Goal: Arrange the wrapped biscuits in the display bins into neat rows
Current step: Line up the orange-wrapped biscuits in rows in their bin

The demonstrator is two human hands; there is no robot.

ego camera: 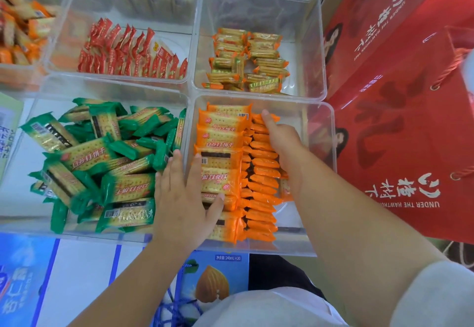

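The near right clear bin [322, 131] holds orange-wrapped biscuits [220, 142]: a flat stack on its left side and an upright row [261, 188] on edge to the right. My left hand [184, 193] rests flat over the wall between the two near bins, fingers spread, touching the flat orange stack. My right hand [282, 142] lies palm down inside that bin and presses against the right side of the upright row. The near left bin [33, 106] holds green-wrapped biscuits [102, 162] in a loose heap.
The far left bin holds red-wrapped packs [128, 49] in upright rows. The far right bin holds yellow-orange packs [246, 62] in rough rows. Red gift bags [400, 96] stand close on the right. Another bin of orange packs [18, 31] sits far left. Blue cartons [220, 280] lie below.
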